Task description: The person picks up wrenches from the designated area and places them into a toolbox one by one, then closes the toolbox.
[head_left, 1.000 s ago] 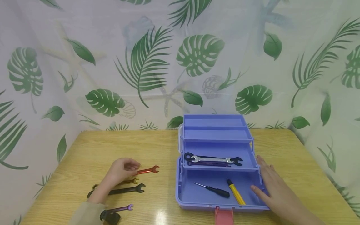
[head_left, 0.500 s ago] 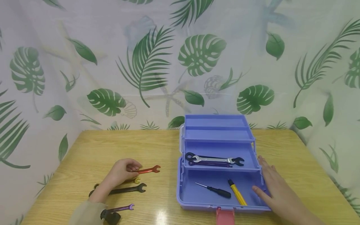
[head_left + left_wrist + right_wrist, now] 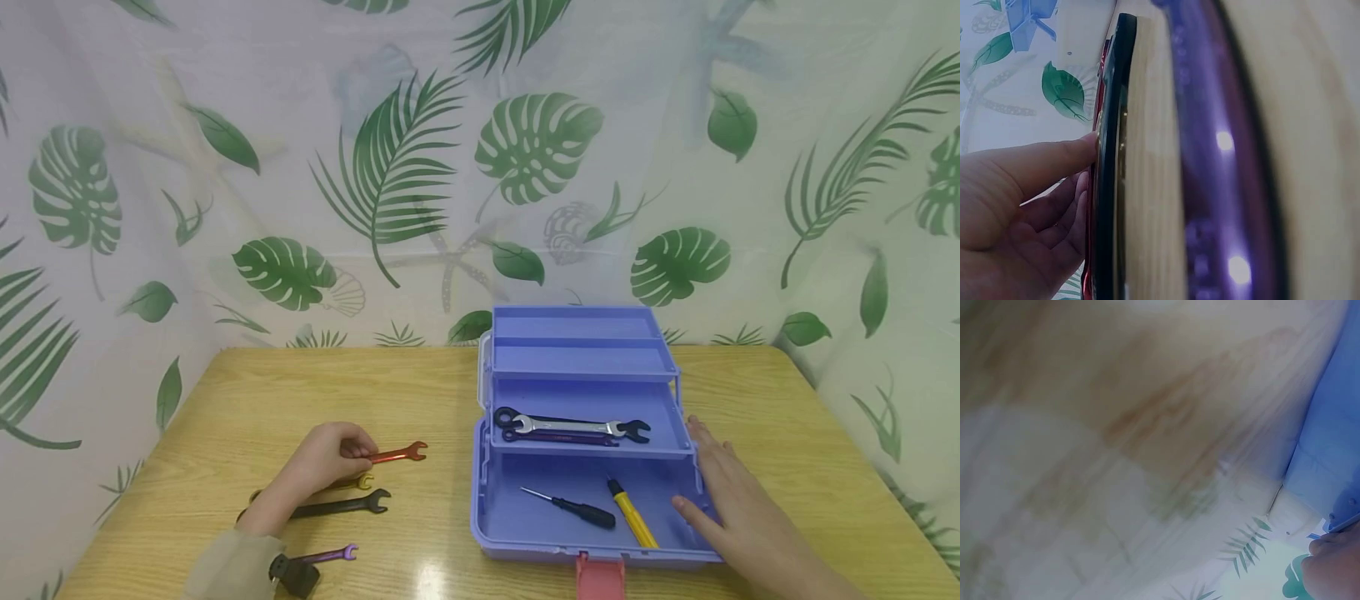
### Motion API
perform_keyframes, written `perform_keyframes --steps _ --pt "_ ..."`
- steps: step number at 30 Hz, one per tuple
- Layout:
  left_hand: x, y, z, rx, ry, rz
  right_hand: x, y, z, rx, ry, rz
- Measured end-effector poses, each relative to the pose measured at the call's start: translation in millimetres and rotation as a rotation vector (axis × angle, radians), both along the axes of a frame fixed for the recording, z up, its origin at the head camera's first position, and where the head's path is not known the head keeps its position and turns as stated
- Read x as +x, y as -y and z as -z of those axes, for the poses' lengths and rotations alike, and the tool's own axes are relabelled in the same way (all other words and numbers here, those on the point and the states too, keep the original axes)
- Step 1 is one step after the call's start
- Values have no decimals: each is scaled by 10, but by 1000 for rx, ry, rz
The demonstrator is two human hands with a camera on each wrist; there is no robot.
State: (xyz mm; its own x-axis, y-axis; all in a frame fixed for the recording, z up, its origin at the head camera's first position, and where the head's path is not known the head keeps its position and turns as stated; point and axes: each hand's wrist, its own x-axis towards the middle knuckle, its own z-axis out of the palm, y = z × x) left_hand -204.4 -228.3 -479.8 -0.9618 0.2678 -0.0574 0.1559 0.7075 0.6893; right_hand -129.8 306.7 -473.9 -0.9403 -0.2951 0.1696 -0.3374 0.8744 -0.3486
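Observation:
My left hand [image 3: 327, 457] pinches a red open-ended wrench [image 3: 401, 453] between thumb and fingers, over the left half of the table. The left wrist view has the thumb [image 3: 1054, 161] against this wrench's edge, near a black wrench [image 3: 1110, 125]. Below that hand in the head view lie a yellow wrench [image 3: 364, 482], partly covered, the black wrench and a small purple wrench [image 3: 330, 555]. My right hand [image 3: 738, 504] rests with extended fingers along the right side of a blue-purple toolbox [image 3: 483, 537]; in the right wrist view only a bit of this hand shows.
The toolbox's middle tray holds several wrenches, a silver wrench [image 3: 570, 426] among them. In its bottom lie a black screwdriver [image 3: 585, 511] and a yellow-handled tool [image 3: 633, 515]. A red latch [image 3: 600, 577] hangs at the front. Leaf-printed cloth [image 3: 420, 167] stands behind the table.
The head view has shifted slightly. Both hands stay almost in place; the left fingers make only a tiny shift at the red wrench.

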Motion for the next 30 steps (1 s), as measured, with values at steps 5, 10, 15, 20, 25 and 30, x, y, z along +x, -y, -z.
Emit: perform_keyframes --steps 5,10,15,20,25,30 --pt "6 -17 -8 -30 -8 18 4 -3 3 3 -37 -14" --pt "25 -18 1 -46 -14 32 11 4 -6 5 -12 -7" --pt "29 -27 4 -20 -9 42 12 2 -11 2 5 -1" --pt "27 -28 10 -15 -10 36 6 -1 -17 5 26 8" --pt "30 -30 7 -2 -5 18 6 4 -28 4 31 13" --pt "42 -40 -3 14 2 -7 9 5 -30 7 37 13"
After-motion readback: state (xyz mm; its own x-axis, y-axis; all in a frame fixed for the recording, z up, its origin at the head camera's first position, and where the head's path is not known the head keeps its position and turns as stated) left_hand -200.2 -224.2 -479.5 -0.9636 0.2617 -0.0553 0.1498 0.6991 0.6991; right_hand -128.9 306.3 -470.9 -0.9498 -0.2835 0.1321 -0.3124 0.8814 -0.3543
